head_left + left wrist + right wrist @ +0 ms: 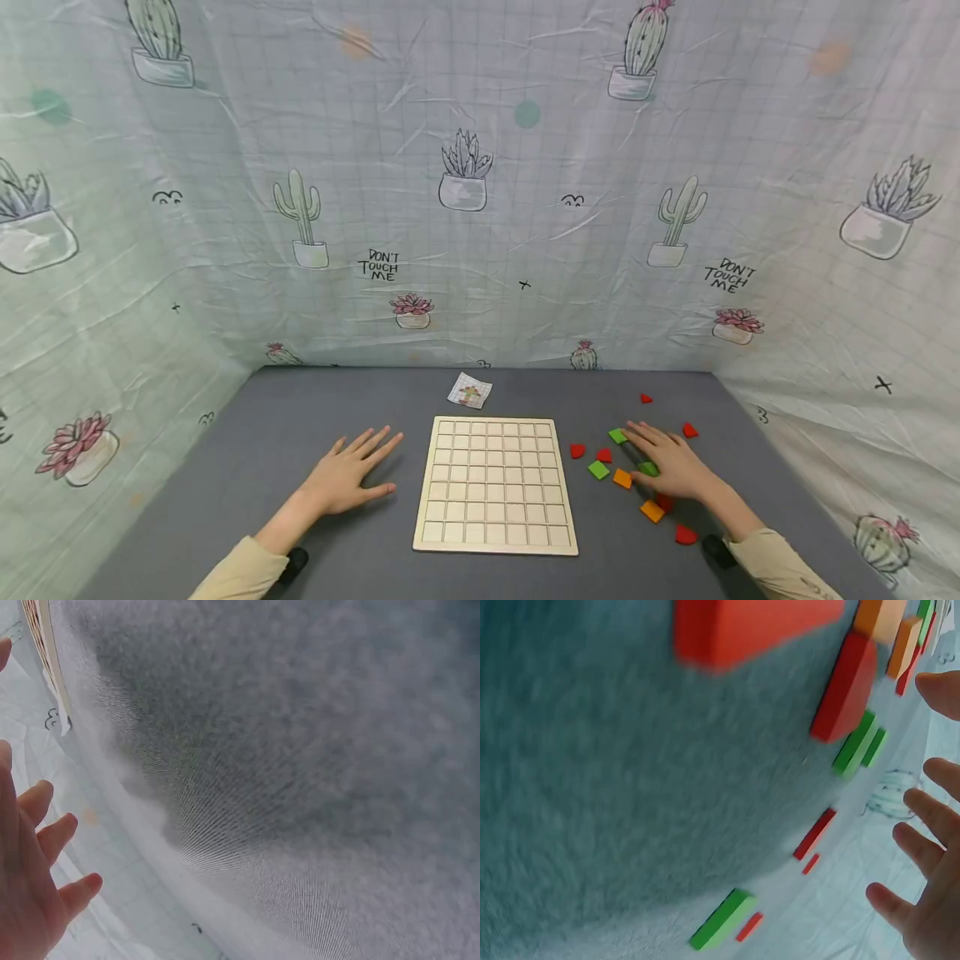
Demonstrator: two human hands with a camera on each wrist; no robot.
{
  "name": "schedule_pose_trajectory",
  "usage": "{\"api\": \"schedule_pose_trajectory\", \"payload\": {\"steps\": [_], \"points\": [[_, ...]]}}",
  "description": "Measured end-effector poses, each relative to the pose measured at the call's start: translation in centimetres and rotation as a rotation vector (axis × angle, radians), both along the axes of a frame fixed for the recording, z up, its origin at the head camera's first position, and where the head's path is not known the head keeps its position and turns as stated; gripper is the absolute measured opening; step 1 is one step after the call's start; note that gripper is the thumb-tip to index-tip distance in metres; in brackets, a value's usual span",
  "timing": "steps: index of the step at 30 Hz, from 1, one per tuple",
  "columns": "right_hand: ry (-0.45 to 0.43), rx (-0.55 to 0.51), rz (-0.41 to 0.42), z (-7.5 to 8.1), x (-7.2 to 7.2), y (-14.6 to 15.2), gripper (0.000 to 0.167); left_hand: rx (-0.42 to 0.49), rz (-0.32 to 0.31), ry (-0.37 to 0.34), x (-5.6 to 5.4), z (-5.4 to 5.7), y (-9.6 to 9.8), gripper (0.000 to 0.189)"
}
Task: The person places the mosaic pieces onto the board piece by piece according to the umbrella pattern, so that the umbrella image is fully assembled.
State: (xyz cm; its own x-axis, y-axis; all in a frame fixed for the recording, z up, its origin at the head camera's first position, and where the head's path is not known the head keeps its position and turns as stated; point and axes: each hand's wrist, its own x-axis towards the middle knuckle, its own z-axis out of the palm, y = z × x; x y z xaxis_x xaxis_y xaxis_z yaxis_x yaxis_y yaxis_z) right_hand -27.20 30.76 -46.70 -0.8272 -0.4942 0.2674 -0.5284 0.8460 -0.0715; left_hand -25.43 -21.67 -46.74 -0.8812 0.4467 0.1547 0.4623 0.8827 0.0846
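Observation:
My left hand (pixel 339 481) is to the left of a pale wooden grid board (pixel 495 485), its fingers spread and holding nothing. On the other side, my right hand (pixel 673 464) stretches over scattered coloured pieces, also with spread fingers and an empty palm. Near its fingertips lies a green square (pixel 617 436); another green piece (pixel 648 469) is partly covered by the hand. Orange squares (pixel 622 478) and red pieces (pixel 686 534) lie around it. In the right wrist view a red block (pixel 846 686) shows well apart from the fingers (pixel 919 850).
A small card (pixel 470 391) with a printed picture lies behind the board on the grey table (pixel 360 392). Further red pieces (pixel 647 398) are spread toward the back right. A cactus-patterned cloth (pixel 480 250) hangs behind and at both sides.

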Motion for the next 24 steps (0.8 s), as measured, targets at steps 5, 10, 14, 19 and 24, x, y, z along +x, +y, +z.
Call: {"api": "schedule_pose_trajectory", "payload": {"steps": [5, 10, 14, 19, 24], "points": [[-0.041, 0.008, -0.05, 0.2, -0.7, 1.3, 0.062, -0.012, -0.029, -0.004, 0.5, 0.4, 0.4, 0.072], [-0.042, -0.016, -0.075, 0.2, -1.4, 2.4, 0.057, -0.031, -0.062, -0.007, 1.0, 0.5, 0.8, 0.072], [-0.076, -0.077, -0.097, -0.2, -2.3, 3.3, 0.051, -0.064, -0.098, 0.01, 1.5, 0.6, 1.2, 0.072], [-0.217, -0.226, -0.13, -0.2, -3.7, 3.9, 0.042, -0.104, -0.139, 0.04, 2.4, 0.6, 1.6, 0.074], [-0.306, -0.368, -0.211, 0.4, -5.0, 4.7, 0.036, -0.138, -0.201, 0.04, 3.0, 0.6, 2.5, 0.074]]}}
